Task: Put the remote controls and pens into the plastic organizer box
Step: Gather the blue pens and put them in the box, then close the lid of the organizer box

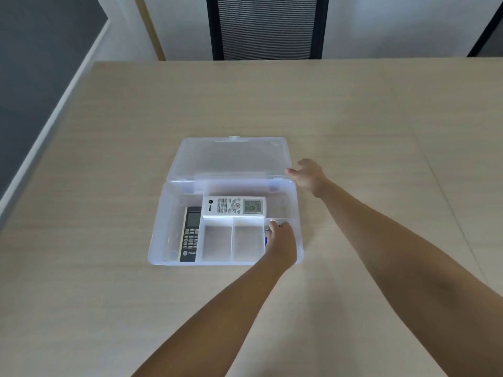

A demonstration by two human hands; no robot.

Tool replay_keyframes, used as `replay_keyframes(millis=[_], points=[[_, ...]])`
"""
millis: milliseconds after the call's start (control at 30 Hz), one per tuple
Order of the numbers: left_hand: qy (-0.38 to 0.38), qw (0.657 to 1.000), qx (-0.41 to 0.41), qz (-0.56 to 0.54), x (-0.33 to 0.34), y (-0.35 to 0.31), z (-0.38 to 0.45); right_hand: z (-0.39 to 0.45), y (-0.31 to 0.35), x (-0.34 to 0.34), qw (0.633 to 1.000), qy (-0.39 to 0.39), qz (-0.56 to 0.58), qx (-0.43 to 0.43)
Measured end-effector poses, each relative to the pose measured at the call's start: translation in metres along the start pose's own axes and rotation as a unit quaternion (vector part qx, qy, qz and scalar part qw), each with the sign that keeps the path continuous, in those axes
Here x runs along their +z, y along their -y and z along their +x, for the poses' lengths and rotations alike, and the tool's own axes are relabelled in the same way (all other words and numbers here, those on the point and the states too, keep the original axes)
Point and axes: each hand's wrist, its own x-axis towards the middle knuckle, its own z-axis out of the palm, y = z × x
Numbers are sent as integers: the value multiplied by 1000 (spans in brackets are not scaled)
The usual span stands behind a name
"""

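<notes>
The clear plastic organizer box point(156, 240) lies open on the table, its lid point(231, 159) folded back flat. A white remote point(234, 207) lies crosswise in the rear section. A black remote point(190, 234) lies lengthwise in the left section. My left hand point(281, 242) reaches down into the small front-right compartment, fingers curled around pens; only a blue tip point(266, 238) shows beside the fingers. My right hand point(307, 175) hovers at the lid's right rear corner, fingers spread, thumb close to the lid edge, holding nothing.
Two small front compartments point(234, 243) in the box hold nothing. The light wooden table point(109, 295) stretches all around. A black mesh chair point(268, 25) stands behind the far edge. The table's left edge drops to a dark floor.
</notes>
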Motion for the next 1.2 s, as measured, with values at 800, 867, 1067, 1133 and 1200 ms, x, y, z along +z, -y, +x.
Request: replay_keyframes(millis=[800, 867, 1067, 1133, 1200], points=[[-148, 974, -170, -27, -42, 209, -79, -46, 56, -31, 919, 41, 392, -2], [-126, 971, -146, -139, -52, 212, -81, -76, 54, -43, 814, 137, 565, 18], [-131, 664, -100, -729, -94, 241, -109, -159, 6, -15, 862, 112, 492, 40], [-135, 686, -90, -709, -93, 242, -113, -171, -11, 9, 910, 41, 409, 51], [-145, 745, -102, -643, -88, 235, -116, -171, -27, 30, 954, -21, 294, 44]])
